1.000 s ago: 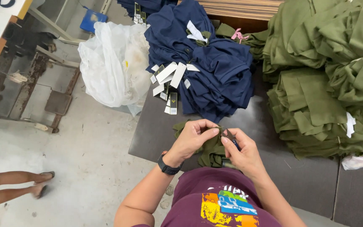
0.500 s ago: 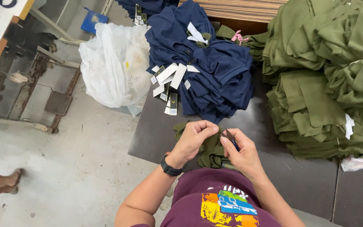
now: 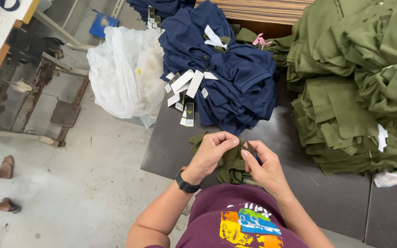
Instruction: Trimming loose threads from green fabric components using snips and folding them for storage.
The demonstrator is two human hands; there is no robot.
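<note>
Maroon T-shirt (image 3: pixel 235 216) with a bright multicoloured chest print — black wristwatch (image 3: pixel 187 183) on the left wrist.

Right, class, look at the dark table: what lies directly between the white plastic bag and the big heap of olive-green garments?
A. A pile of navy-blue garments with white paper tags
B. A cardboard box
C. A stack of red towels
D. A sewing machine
A: the pile of navy-blue garments with white paper tags sits between the white plastic bag and the heap of olive-green garments.

Hands (image 3: pixel 237 158) on garment (image 3: pixel 228 163) at table (image 3: pixel 171 147) edge — shirt pile (image 3: pixel 226 78) behind, larger pile (image 3: pixel 359 87) right, bag (image 3: pixel 125 76) left.
</note>
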